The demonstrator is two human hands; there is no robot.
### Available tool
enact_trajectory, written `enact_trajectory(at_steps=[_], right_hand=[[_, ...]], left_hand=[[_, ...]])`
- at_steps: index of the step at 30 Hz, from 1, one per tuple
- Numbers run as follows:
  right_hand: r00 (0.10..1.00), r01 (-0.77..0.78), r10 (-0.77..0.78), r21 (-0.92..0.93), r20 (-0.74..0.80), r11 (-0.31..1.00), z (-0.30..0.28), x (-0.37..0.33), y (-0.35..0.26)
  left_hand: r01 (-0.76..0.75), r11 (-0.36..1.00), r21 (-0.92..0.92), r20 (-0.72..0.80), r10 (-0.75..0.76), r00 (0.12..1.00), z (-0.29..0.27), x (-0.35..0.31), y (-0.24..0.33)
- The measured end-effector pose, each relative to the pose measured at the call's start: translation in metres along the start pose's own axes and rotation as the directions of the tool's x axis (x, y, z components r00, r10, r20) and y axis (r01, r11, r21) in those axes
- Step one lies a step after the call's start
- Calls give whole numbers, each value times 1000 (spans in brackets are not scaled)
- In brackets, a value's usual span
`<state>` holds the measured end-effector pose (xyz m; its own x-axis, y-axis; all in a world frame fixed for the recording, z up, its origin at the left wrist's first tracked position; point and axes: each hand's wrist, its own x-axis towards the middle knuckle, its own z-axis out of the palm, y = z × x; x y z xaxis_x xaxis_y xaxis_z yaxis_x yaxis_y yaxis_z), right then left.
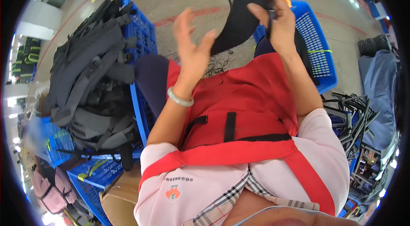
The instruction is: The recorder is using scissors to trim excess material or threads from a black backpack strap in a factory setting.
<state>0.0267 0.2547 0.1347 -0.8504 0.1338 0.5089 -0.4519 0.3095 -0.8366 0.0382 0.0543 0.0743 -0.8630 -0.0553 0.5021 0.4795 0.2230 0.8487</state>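
Note:
A curved black padded strap (239,19), like a backpack shoulder strap, hangs in front of my lap with a thin webbing tail at its far end. My right hand (282,25) is closed round a slim, scissors-like tool (270,23), its tip blurred and pointing away from me. The strap's far end meets the right hand's fingers; whether they pinch it too, I cannot tell. My left hand (192,46), a pale bangle (180,97) on its wrist, is raised with fingers spread. It is beside the strap's near end, with no grip on it showing.
Dark grey padded straps (92,68) are heaped on blue crates (143,33) at my left. A blue basket (318,51) stands at right, near a pile of thin black strips (352,119). Black scraps (220,64) lie on the floor. A red apron (239,93) covers my lap.

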Motion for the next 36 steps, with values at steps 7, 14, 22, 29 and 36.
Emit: enact_trajectory(at_steps=[7, 14, 22, 29, 36], right_hand=[[887, -347, 457, 563, -62, 750, -14, -39, 31], [848, -508, 513, 483, 135, 713, 1, -67, 37], [850, -524, 485, 439, 208, 730, 8, -74, 43], [794, -601, 521, 535, 314, 593, 56, -80, 19], [742, -646, 415, 394, 527, 654, 43, -84, 18]], left_hand=[[473, 458, -753, 46, -680, 732, -17, -8, -69], [410, 273, -870, 257, -457, 852, -27, 14, -50], [421, 272, -865, 268, -459, 847, -39, 18, -41], [480, 388, -787, 307, -428, 850, 15, -12, -11], [451, 466, -762, 307, -353, 884, -9, -11, -3]])
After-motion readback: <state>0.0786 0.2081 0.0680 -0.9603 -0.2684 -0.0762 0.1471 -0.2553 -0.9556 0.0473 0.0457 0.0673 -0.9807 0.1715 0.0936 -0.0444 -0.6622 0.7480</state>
